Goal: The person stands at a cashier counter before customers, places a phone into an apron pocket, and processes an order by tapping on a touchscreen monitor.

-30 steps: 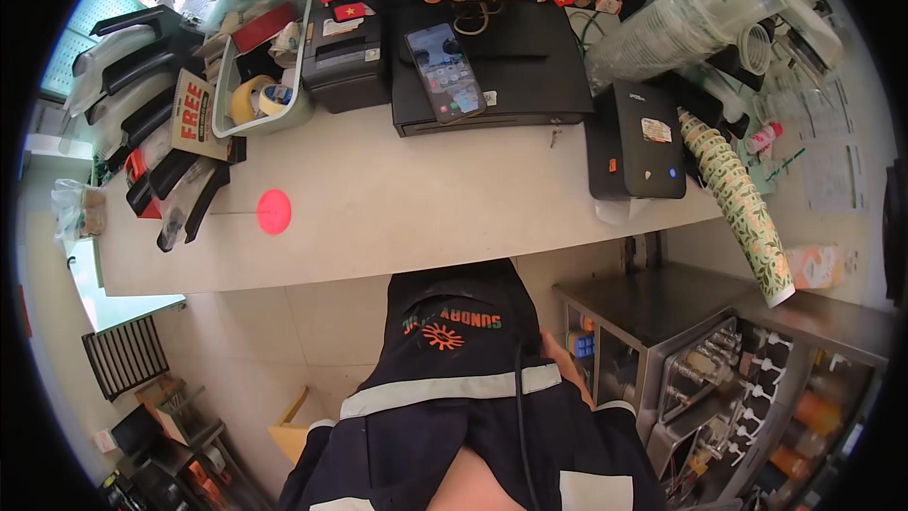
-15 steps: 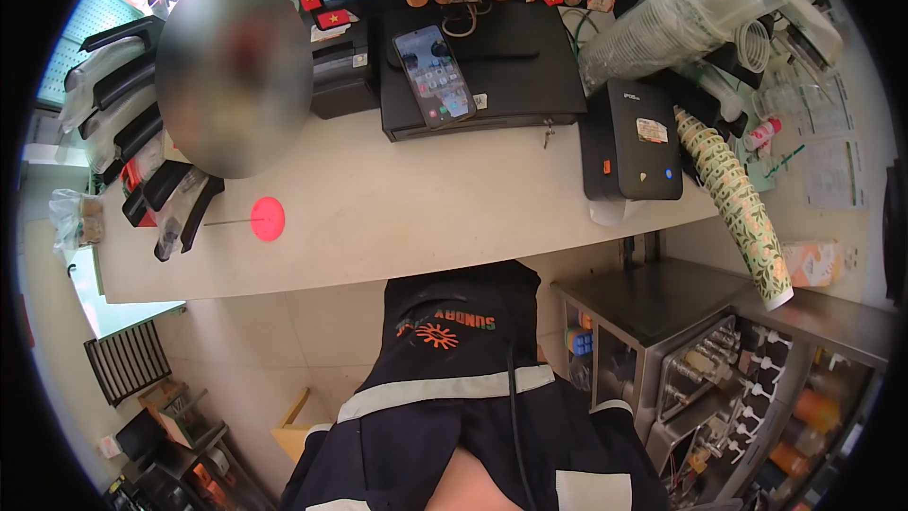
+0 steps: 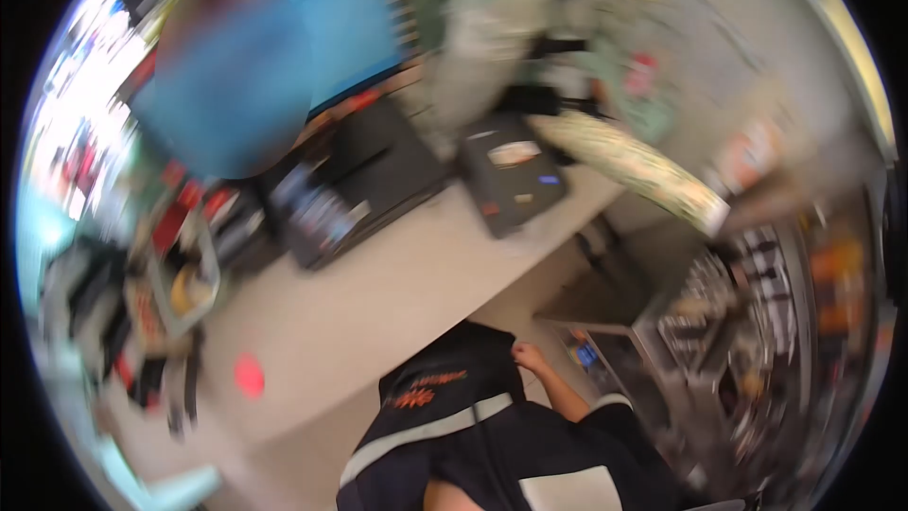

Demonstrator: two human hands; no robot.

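Note:
My right hand (image 3: 530, 356) hangs beside the dark apron (image 3: 426, 369), near the table's front edge, with its fingers curled in. Whether anything is inside it is too small to tell. Nowhere in the view does my left hand show. On the pale table (image 3: 378, 293) lies a round pink disc (image 3: 250, 376). A phone (image 3: 317, 211), blurred by motion, rests on a black cash drawer (image 3: 378, 166). To its right is a black printer box (image 3: 511, 175) with stickers.
Behind the drawer stands a monitor (image 3: 345, 24). Stacked clear cups (image 3: 482, 38) and a patterned cup stack (image 3: 634, 166) are at the back right. A bin of tape (image 3: 213, 274) sits left. Metal counters (image 3: 615, 274) flank the right side.
The view has swung and tilted, so the table now slants up to the right. My right hand has come into clearer view beside the apron. The picture is more blurred.

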